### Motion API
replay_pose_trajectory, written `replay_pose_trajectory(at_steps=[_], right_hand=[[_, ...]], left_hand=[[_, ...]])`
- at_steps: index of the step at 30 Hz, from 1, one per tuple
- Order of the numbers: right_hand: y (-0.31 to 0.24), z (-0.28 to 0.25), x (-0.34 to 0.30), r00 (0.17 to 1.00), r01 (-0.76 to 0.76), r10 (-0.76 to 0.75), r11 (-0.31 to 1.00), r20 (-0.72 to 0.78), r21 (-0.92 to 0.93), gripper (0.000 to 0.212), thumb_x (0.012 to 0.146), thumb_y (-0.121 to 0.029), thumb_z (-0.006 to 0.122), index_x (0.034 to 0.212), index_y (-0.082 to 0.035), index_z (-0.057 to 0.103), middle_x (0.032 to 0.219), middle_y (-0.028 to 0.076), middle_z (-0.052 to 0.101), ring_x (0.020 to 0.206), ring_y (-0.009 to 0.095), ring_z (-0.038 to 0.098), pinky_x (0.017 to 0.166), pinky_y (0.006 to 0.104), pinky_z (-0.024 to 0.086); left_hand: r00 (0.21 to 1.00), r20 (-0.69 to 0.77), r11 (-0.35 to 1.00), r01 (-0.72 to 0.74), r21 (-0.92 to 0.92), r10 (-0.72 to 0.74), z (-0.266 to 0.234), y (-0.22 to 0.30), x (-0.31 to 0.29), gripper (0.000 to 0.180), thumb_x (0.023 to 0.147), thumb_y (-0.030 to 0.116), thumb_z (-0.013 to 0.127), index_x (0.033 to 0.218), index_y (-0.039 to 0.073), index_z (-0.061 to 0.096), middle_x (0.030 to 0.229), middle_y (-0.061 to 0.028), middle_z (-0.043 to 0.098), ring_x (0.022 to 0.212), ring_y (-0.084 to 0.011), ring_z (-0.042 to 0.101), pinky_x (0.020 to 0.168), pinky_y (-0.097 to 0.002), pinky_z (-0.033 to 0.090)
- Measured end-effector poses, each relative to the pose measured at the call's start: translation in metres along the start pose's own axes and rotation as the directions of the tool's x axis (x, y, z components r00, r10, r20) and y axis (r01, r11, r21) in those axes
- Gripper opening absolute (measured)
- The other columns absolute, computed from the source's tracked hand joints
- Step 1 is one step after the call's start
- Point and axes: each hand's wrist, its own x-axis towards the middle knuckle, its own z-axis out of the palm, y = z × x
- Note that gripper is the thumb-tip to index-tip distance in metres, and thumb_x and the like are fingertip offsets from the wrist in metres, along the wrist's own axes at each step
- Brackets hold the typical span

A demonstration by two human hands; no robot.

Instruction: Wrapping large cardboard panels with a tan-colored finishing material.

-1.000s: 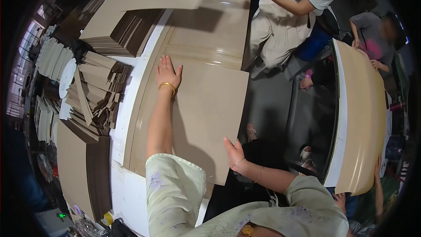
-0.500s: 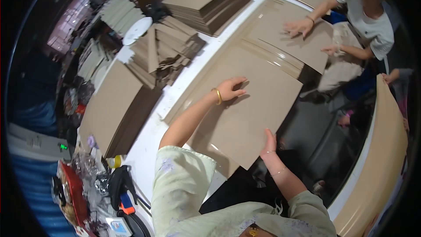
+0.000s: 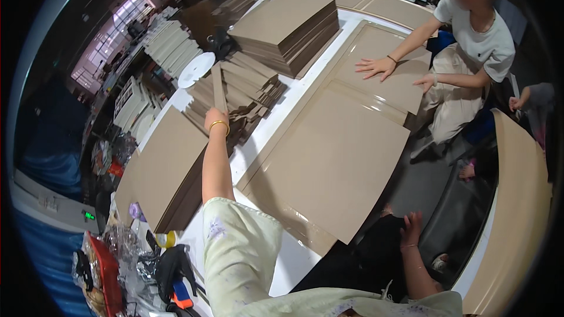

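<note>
A cardboard sheet lies on a worktable at the centre of the frame, with a second sheet beyond it under a co-worker's hand at upper right. To the left on the same table, a pile of cardboard strips sits between a near stack of sheets and a far stack. The person's left hand is at the strips, the right hand at lower right, off the table. A tape roll rests below the near stack; a panel occupies the right edge.
</note>
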Motion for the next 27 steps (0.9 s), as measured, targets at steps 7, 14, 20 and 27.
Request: replay_pose_trajectory(at_steps=[7, 14, 20, 27], right_hand=[[-0.013, -0.018, -0.02, 0.999, 0.042, -0.042, 0.998, 0.0, -0.043, 0.07, 0.084, -0.039, 0.056, 0.142, -0.024, 0.02, 0.143, 0.006, 0.029, 0.128, 0.022, 0.035, 0.104, 0.053, 0.013], [-0.017, 0.026, -0.051, 0.973, 0.202, -0.197, 0.979, 0.12, -0.036, 0.064, 0.088, -0.027, 0.051, 0.142, -0.015, 0.019, 0.144, 0.013, 0.025, 0.13, 0.025, 0.031, 0.106, 0.0453, 0.018], [-0.025, 0.05, -0.064, 0.836, 0.46, -0.402, 0.884, 0.374, -0.078, 0.053, 0.089, -0.01, 0.052, 0.137, -0.006, 0.028, 0.133, 0.016, 0.041, 0.119, 0.023, 0.043, 0.101, 0.0352, 0.033], [-0.064, 0.066, -0.091, 0.742, 0.266, -0.187, 0.964, 0.643, -0.027, 0.034, 0.096, -0.026, 0.045, 0.122, -0.005, 0.049, 0.109, 0.006, 0.058, 0.102, 0.014, 0.054, 0.083, 0.0251, 0.042]], left_hand=[[1.0, 0.004, 0.999, 0.02, 0.025, -0.021, -0.011, 0.01, 0.002, 0.036, 0.071, 0.025, 0.073, 0.094, 0.0, 0.062, 0.102, -0.0201, 0.062, 0.094, -0.0321, 0.062, 0.08, -0.0387, 0.051], [0.942, -0.33, 0.859, -0.114, -0.498, -0.066, -0.004, 0.002, -0.013, 0.02, 0.085, 0.015, 0.049, 0.092, -0.003, 0.056, 0.088, -0.0248, 0.061, 0.084, -0.0401, 0.059, 0.073, -0.0446, 0.046], [0.935, -0.067, 0.255, -0.164, -0.953, 0.349, -0.001, 0.062, -0.217, 0.013, 0.087, 0.014, 0.053, 0.095, 0.006, 0.045, 0.07, -0.0016, 0.048, 0.056, -0.0084, 0.047, 0.045, -0.0238, 0.044], [0.715, 0.368, -0.004, 0.46, -0.888, 0.594, 0.003, 0.111, -0.493, 0.014, 0.089, 0.011, 0.055, 0.092, 0.011, 0.042, 0.072, 0.0019, 0.046, 0.057, -0.0063, 0.047, 0.047, -0.0268, 0.054]])
